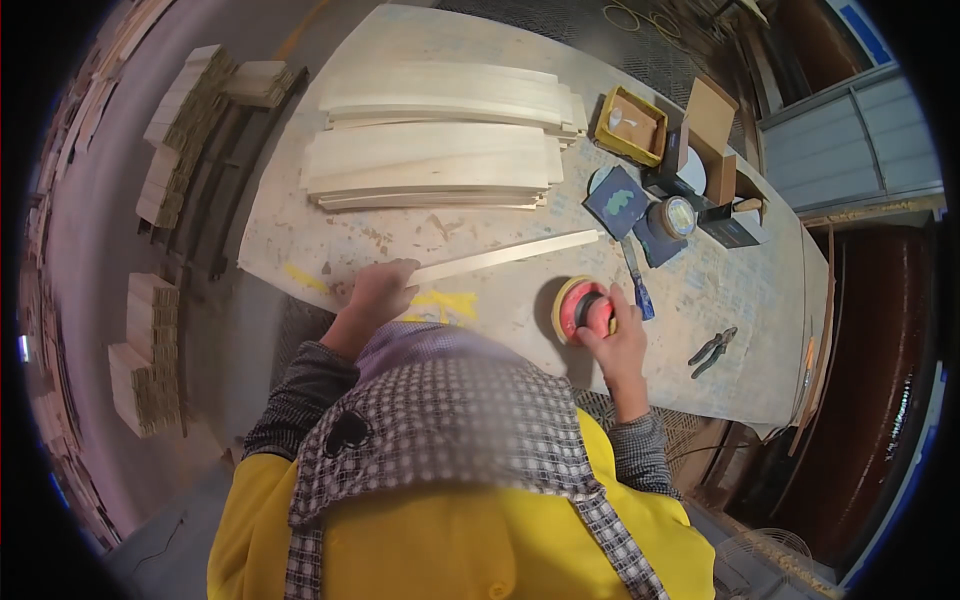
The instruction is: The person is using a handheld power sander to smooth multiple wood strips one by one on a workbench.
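Note:
My left hand (379, 292) grips the near end of a pale wooden board (510, 256), which stands on its narrow edge and slants up to the right over the table. In my right hand (621, 341) is a round red sanding pad (581, 309) with a black ring and a yellowish rim. The pad is tilted and held apart from the board, to its lower right. Beyond the board lie two stacks of similar flat boards, a near stack (427, 161) and a far stack (450, 88).
Right of the stacks are a yellow plastic basket (630, 126), an open cardboard box (709, 124), a round tin (673, 217), dark abrasive sheets (616, 201) and a blue-handled scraper (640, 289). Pliers (712, 351) lie near the table's right side. Stacked wood (154, 322) stands on the left.

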Demonstrator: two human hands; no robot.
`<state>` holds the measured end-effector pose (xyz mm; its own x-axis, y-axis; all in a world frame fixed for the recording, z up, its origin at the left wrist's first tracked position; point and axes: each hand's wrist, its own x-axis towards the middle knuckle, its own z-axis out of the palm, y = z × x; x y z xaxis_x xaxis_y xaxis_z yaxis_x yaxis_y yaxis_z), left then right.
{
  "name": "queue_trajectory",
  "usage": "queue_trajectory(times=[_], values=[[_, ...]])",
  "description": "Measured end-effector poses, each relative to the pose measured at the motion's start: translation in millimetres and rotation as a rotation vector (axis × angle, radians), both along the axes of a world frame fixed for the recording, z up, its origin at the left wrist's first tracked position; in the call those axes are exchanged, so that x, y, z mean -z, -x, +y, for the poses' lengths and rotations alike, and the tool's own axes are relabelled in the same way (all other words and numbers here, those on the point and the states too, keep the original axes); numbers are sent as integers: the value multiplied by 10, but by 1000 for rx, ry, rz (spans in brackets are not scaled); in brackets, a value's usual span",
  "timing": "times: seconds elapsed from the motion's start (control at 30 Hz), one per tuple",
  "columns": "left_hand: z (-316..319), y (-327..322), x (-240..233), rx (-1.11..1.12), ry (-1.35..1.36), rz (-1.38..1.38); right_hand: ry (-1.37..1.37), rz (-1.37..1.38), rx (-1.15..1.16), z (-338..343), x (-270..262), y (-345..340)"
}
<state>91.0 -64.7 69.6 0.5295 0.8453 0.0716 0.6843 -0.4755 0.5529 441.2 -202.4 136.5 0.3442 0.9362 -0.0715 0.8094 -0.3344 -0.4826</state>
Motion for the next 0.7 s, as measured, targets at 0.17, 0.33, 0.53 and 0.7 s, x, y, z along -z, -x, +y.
queue_trajectory(times=[0.17, 0.33, 0.53, 0.7], values=[[-325, -153, 49, -68, -70, 204, -125, -54, -89, 377, -500, -203], [-427, -223, 70, 32, -356, 166, 126, -209, -301, 871, -640, -155], [-449, -245, 36, 30, -219, 285, 280, -57, -538, 1067, -535, 457], [-245, -126, 82, 71, -62, 215, 101, 40, -661, 969, -537, 1146]])
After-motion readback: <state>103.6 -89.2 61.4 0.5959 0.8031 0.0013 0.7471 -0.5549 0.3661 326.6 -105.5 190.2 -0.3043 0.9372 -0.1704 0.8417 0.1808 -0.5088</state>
